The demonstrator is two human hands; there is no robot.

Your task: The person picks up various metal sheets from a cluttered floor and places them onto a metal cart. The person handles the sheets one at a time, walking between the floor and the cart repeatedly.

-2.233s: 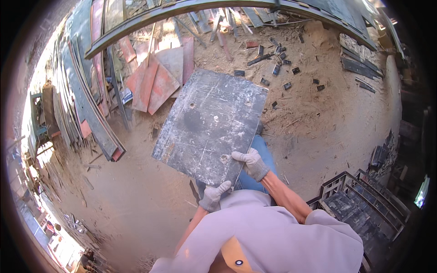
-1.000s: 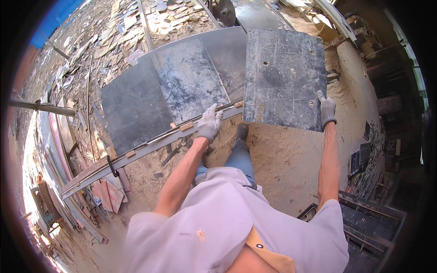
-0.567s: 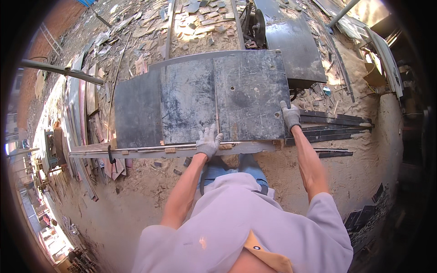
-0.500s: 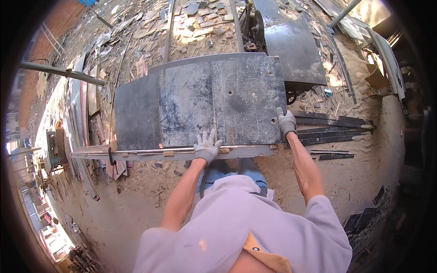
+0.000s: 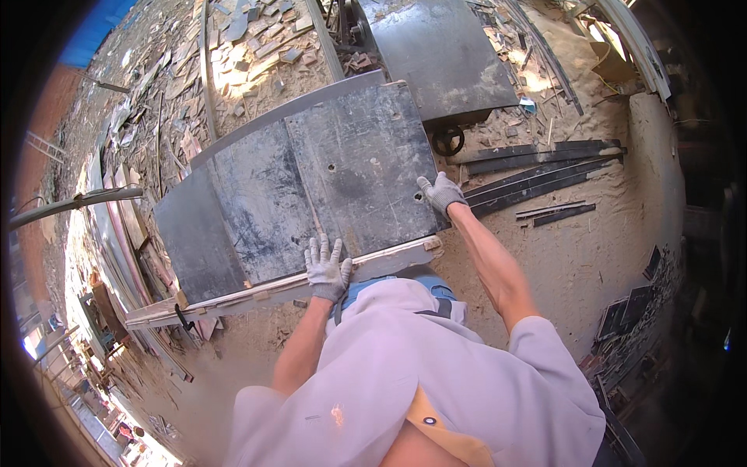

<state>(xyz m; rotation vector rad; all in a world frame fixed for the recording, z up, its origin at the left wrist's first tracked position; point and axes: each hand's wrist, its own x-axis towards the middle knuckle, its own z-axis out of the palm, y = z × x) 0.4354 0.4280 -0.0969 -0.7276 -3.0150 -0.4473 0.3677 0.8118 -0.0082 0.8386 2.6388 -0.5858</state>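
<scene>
1. Head view – drilled dark panel (image 5: 366,167) appears to lie flat at the right end of a row of 3, beside a scuffed middle panel (image 5: 261,204); its near edge runs along a pale wooden rail (image 5: 272,286).
2. Left hand (image 5: 327,268), knit-gloved: fingers spread apart, palm down by the near edge at the seam, pressing rather than gripping.
3. Right hand (image 5: 441,194), also gloved: at the panel's right edge, near a drilled hole (image 5: 418,197). Cannot tell whether it is clamped there.
4. Handling, judged by eye: stiff board, moderate weight, not fragile. Worn, smooth face could slide under knit gloves. Best hold – opposite side edges, thumbs on top; worn corners may splinter.
5. Hard to make out: right fingers' undersides, the panel's underside, whatever supports the row. A handwheel (image 5: 447,141) is partly covered by a dark metal sheet (image 5: 440,66), itself cut off at the top. Far-right side lost in shadow.
</scene>
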